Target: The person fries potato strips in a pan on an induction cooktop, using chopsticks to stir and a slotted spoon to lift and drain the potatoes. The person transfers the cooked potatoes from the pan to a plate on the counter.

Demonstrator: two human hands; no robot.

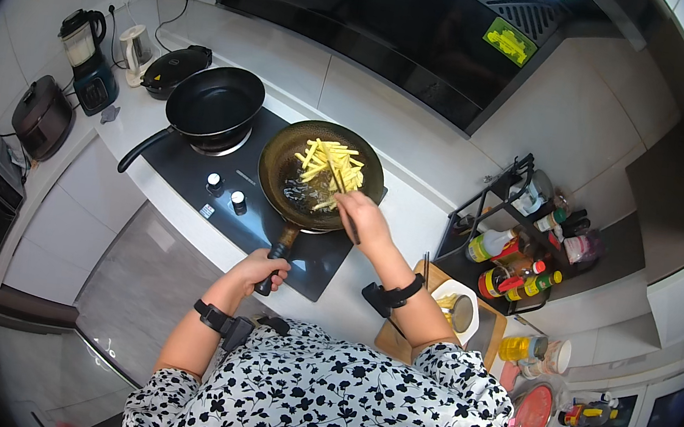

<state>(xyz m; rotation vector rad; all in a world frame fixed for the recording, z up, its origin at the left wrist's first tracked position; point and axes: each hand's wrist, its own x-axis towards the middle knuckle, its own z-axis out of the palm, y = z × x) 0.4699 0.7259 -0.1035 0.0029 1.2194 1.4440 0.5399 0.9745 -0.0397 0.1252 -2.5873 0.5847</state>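
My left hand (260, 271) grips the black handle (279, 252) of a dark frying pan (273, 160), which sits on the right burner of the cooktop. In that pan lies a heap of pale yellow potato strips (342, 161), with bubbling oil (301, 190) on the near side. Over the pan's right edge, my right hand (365, 221) holds a pair of dark chopsticks (335, 173). Their tips reach in among the strips.
An empty black frying pan (215, 102) rests on the left burner, handle jutting toward me. Right of the cooktop (180, 174) are a wooden cutting board (393, 341) with a white dish (474, 294) and a black rack (449, 227) of bottles. The range hood (364, 30) hangs above.
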